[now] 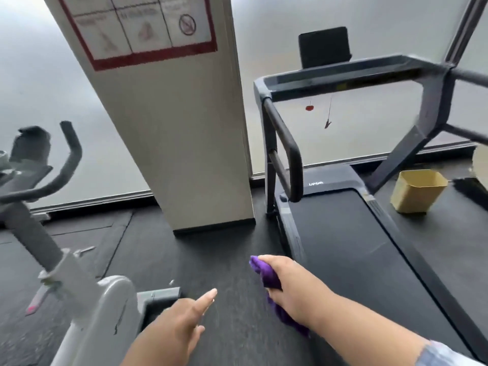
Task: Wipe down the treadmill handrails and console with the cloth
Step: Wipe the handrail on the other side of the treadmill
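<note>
Purple cloth (266, 273) bunched tight in right hand (287, 283), well short of treadmill (343, 233); left hand (182, 323) open, holding nothing. Handrail (286, 143) and console (343, 77) apparently untouched. Risks: loose cloth tail snagging near treadmill; red safety clip (309, 108) under console knocked off.

Soft, even daylight thru frosted glass (369, 122) behind treadmill (343, 233), from 12 o'clock; bright, milky, no hard glare. Shadows faint, diffuse on dark floor (224, 260). Overall motion blur: exercise bike (39, 180) at 9 o'clock smeared, sign (142, 25) on pillar (184, 128) unreadable, yellow bin (418, 191) at 3 o'clock soft. Wide-angle distortion strong: pillar and window frame lean, edges bend outward. Hands at 6 o'clock slightly blurred, evenly lit. Blocky compression in dark areas.
</note>
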